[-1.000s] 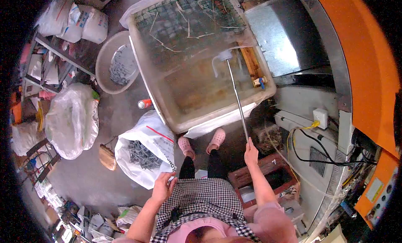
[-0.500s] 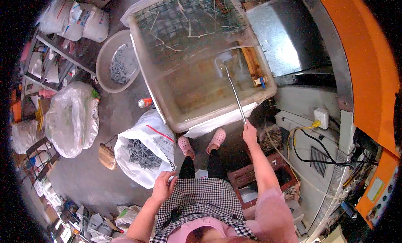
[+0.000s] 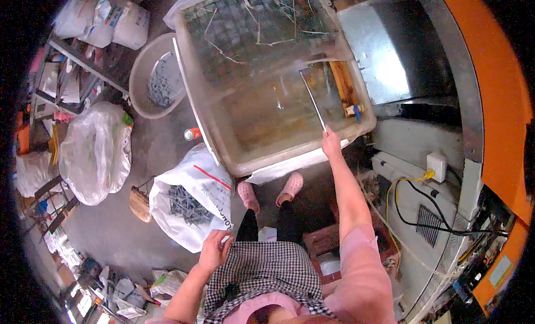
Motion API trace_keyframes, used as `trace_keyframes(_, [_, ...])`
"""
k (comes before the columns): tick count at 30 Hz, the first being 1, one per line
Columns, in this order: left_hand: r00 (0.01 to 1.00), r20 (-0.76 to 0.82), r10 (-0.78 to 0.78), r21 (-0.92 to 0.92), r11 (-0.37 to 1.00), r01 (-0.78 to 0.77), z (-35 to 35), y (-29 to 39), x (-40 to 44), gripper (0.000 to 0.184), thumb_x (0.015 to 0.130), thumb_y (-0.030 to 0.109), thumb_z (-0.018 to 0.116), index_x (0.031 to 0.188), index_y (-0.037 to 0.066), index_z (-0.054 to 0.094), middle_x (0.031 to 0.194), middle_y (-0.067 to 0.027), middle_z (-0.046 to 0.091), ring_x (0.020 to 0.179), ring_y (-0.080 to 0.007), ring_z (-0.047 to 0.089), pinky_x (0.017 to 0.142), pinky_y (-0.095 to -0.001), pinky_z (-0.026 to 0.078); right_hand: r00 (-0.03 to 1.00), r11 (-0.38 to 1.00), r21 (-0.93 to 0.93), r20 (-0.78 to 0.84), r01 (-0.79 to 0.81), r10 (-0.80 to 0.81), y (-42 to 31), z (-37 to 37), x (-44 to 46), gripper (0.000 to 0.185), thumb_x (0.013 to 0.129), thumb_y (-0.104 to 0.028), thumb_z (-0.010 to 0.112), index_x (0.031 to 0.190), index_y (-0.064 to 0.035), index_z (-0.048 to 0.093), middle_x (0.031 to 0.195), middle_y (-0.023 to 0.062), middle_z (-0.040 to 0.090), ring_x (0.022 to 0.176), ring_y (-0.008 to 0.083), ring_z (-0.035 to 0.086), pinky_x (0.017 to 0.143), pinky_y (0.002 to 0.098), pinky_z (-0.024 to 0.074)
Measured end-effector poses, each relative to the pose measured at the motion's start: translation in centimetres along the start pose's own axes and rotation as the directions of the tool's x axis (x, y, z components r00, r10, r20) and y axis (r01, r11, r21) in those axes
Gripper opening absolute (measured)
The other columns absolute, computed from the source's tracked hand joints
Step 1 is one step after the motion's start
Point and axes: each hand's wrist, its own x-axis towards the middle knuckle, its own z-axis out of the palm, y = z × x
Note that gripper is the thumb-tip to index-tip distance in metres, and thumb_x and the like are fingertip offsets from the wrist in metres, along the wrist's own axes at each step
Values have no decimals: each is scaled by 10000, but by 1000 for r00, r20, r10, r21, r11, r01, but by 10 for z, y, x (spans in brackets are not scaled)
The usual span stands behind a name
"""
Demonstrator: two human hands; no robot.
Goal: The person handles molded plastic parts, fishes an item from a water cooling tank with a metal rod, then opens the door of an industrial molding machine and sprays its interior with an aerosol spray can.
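Note:
My right hand [image 3: 331, 143] is closed around the near end of a thin metal rod [image 3: 315, 104]. The rod reaches over a large pale tub [image 3: 243, 169] of murky water, and its far tip looks bent, near the water's surface. At the tub's far end, several thin pale branching strips [image 3: 277, 43] lie over a dark mesh [image 3: 223, 37]. My left hand [image 3: 214, 249] hangs beside the checked apron [image 3: 264, 262], fingers loosely bent and apart, holding nothing. Just beyond it stands a white sack [image 3: 214, 198] filled with grey plastic-looking pieces [image 3: 190, 206].
A wooden strip [image 3: 342, 81] and a blue-handled valve [image 3: 353, 110] are at the tub's right side. Left of the tub are a round basin [image 3: 137, 81], a red can [image 3: 192, 134] and a plastic-lined container [image 3: 92, 156]. Cables [image 3: 440, 215] run along the machine at right.
My right hand has moved forward to the tub's near edge, and the rod's tip has shifted slightly farther away. My left hand stays near the apron.

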Motion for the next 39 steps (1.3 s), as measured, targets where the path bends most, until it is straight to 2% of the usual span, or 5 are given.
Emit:
trace_keyframes(11, [1000,26,16,2,1000,-16,-8,11,-3,182,813,83,628,980,13,614,866,-177,596,763,-341,590,646,-390,484,976,976,76,96,-204,197,48,-43,-190,383,926,-176,474,1300,-97,465,997,278,586,923,416,572,758,409,461])
trace_keyframes(29, [999,-15,-36,15,999,37,12,0,1,159,798,50,621,952,12,616,871,-170,612,815,-340,593,713,-390,483,992,932,361,-122,16,31,17,61,-34,341,900,-163,525,1220,-44,538,1035,236,614,920,345,607,787,365,463])
trace_keyframes(33, [999,4,-51,11,999,51,19,-3,6,165,798,49,621,959,10,620,871,-169,614,816,-335,594,713,-392,484,993,895,441,-63,-64,102,-5,90,5,342,907,-185,528,1216,-38,545,956,217,633,812,305,615,716,359,467])
trace_keyframes(34, [999,3,-53,15,998,53,21,-5,6,166,799,50,622,960,12,621,868,-166,613,813,-333,594,711,-389,484,984,849,528,-157,9,87,-10,103,13,322,907,-155,531,1205,-36,560,675,81,548,599,135,491,563,297,422])
trace_keyframes(39, [997,-4,-73,37,997,73,19,-10,17,170,800,53,626,966,16,622,859,-159,610,801,-327,592,704,-380,483,989,840,542,-124,2,77,-28,148,68,360,916,-213,519,1235,-47,533,859,174,637,714,203,593,643,329,465])
